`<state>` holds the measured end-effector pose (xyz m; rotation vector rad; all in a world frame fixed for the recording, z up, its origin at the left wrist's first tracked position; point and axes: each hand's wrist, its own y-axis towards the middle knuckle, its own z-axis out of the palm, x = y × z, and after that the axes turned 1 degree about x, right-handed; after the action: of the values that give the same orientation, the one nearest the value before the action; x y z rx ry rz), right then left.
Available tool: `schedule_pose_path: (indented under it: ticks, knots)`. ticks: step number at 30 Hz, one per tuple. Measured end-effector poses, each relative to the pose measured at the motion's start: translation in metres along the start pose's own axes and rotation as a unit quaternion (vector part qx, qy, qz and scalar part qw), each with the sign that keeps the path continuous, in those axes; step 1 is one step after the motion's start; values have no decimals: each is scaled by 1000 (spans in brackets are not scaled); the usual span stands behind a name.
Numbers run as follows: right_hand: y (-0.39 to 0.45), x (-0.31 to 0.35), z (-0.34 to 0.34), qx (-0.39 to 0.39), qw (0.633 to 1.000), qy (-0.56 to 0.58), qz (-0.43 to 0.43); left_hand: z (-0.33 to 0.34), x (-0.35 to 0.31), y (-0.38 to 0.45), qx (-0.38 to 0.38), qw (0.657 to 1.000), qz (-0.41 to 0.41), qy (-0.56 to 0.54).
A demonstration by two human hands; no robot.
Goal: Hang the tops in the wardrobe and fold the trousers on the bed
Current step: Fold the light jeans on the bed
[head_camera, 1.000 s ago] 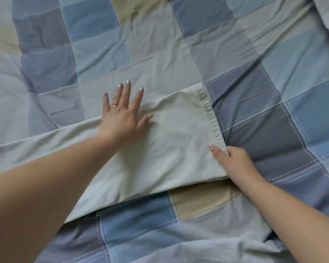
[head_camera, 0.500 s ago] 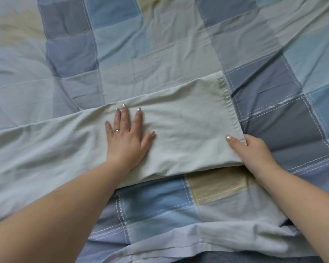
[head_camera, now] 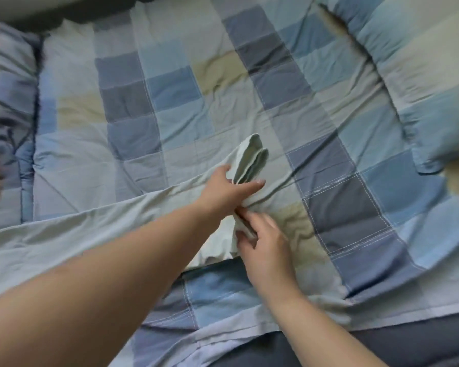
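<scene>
On the checked bed cover (head_camera: 175,91), pale green trousers (head_camera: 64,234) lie stretched from the far left edge of the view toward the middle, flat and lightly creased along most of their length. At the right end the cloth is gathered into folds, and both hands meet there, one just above the other.

The left hand (head_camera: 228,190) reaches in from the lower left and grips the gathered cloth, thumb on the far side and fingers (head_camera: 257,183) laid across the near side. The cuff end (head_camera: 252,157) sticks up past this hand in a bunch of narrow pleats, lifted off the cover.

The right hand (head_camera: 266,243) comes in from the lower right, just below the left hand and almost touching it. Its fingers are curled and pinch the lower edge of the same gathered end; the fingertips are blurred, so the exact hold cannot be made out. Beneath this hand a short flap of the trousers rests on the cover.

A pillow (head_camera: 414,75) in the same blue and beige check lies at the upper right, well apart from the hands. Rolled bedding (head_camera: 8,102) sits along the left edge. A dark sheet (head_camera: 382,345) shows along the near edge, below the cover's hem.
</scene>
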<state>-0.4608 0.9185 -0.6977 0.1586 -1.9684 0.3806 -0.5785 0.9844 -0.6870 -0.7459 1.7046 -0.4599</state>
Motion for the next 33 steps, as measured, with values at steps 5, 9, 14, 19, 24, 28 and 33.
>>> schedule_pose_path:
  ticks: [5,9,14,19,24,28,33]
  knots:
    - [-24,73,28,77,996,-9,-41,-78,-32,-34,-77,972,64,211]
    - [-49,117,67,94,992,-18,-78,-147,-18,-71,-87,952,125,267]
    - [-90,171,167,112,986,-20,-122,-254,34,-113,-78,931,132,330]
    - [-131,226,292,97,990,21,-105,-380,99,-150,-193,917,148,315]
    - [-159,279,421,121,985,51,-111,-522,160,-167,-278,919,142,240]
    - [-183,311,520,174,975,39,-136,-625,222,-185,-329,921,115,175]
    - [-199,319,610,238,961,-13,-138,-698,303,-196,-323,943,26,75]
